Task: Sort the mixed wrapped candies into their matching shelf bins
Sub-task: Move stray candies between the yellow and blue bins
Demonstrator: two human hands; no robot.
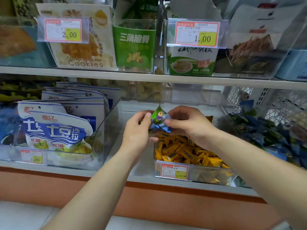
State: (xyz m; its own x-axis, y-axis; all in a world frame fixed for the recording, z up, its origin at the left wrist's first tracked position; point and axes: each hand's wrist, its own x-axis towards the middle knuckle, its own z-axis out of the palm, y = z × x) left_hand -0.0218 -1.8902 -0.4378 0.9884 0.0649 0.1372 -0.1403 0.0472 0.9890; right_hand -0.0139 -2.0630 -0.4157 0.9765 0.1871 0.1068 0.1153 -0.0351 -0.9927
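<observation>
Both hands meet above a clear bin (172, 171) full of yellow wrapped candies (182, 152) on the lower shelf. My left hand (138, 130) and my right hand (187, 123) together pinch a small bunch of green and blue wrapped candies (158, 119), held between the fingertips in mid-air over the yellow ones. To the right stands a clear bin of blue and green wrapped candies (259, 130), of the same kind as those in my hands.
Left of the yellow bin is an open gap, then a clear bin of blue-and-white snack bags (56, 130). The upper shelf (149, 77) carries cookie and snack boxes with price tags. An orange base panel (149, 193) runs below the shelf.
</observation>
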